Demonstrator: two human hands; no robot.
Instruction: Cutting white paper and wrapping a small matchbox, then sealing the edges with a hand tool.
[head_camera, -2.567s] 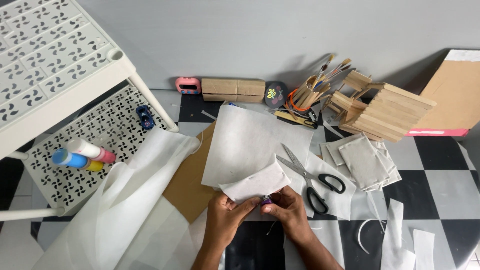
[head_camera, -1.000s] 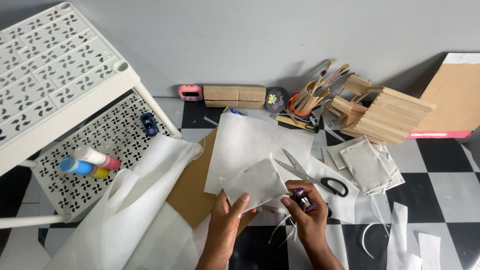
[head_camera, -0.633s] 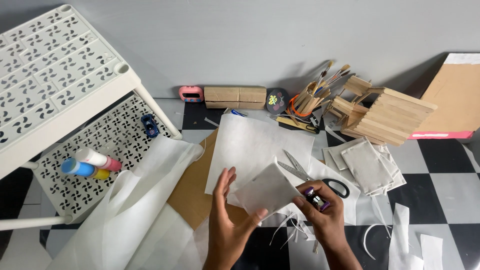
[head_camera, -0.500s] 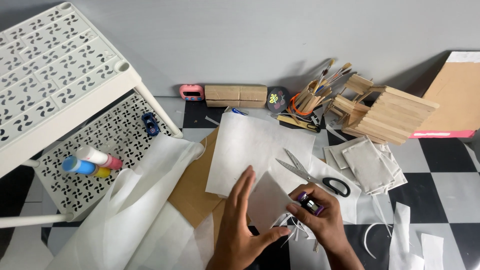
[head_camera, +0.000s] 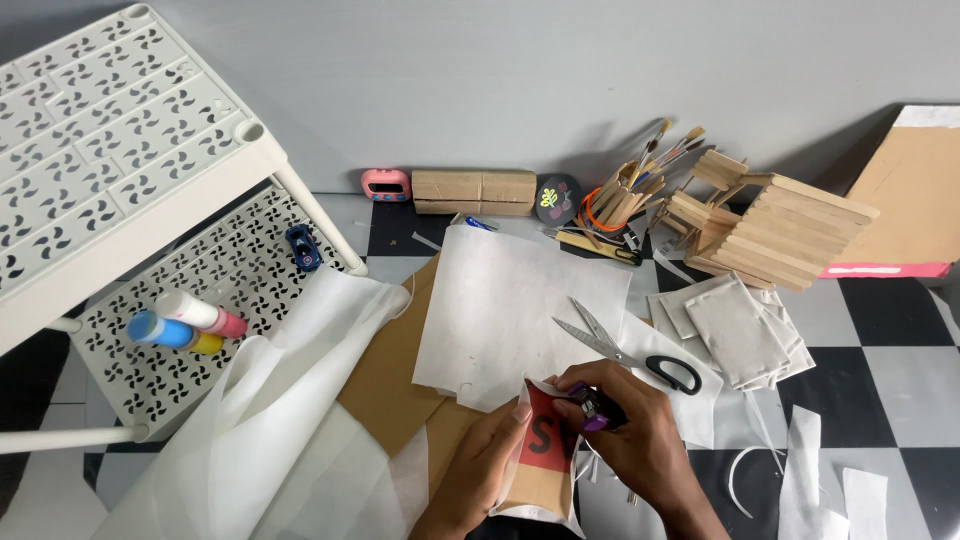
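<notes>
Hands low in the middle of the view: the right hand (head_camera: 640, 440) is curled tight around a small purple glue stick (head_camera: 597, 414), its tip turned toward the top edge of a flat brown card piece with a red panel and a white paper backing (head_camera: 543, 455), a sensible angle for working along that edge. The left hand (head_camera: 487, 468) comes in from below and pinches the card's left side, thumb on the red face, holding it tilted up off the black-and-white checked floor (head_camera: 890, 370) so the edge is free. Just above lie black-handled steel scissors (head_camera: 628, 350), blades apart, on a large white paper sheet (head_camera: 515, 310). Farther out, a pale wooden stick house (head_camera: 775, 225) and a cup of paintbrushes (head_camera: 630, 195) stand against the wall; the white perforated plastic shelf (head_camera: 130, 200) sits left.
</notes>
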